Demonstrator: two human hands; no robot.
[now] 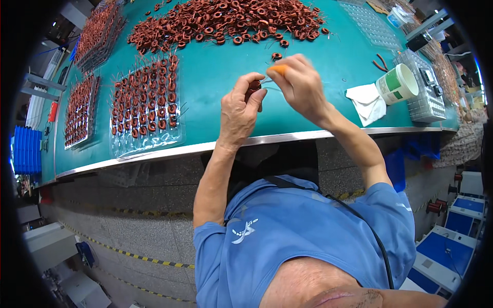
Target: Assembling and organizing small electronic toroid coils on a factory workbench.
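My left hand [239, 110] pinches a small copper-wound ring coil [253, 86] between thumb and fingers, above the green table [215, 77]. My right hand [300, 84] grips an orange-handled tool [279, 68] whose tip meets the coil. A large heap of similar red-brown coils [226, 23] lies at the table's far side. One loose coil [277, 56] rests just beyond my hands.
A clear tray [146, 102] filled with rows of coils sits left of my hands; two more trays [79, 110] lie further left. At the right stand a green-and-white paper cup [398, 83], a white tissue [367, 102] and empty clear trays [426, 92]. Blue bins [25, 151] are at far left.
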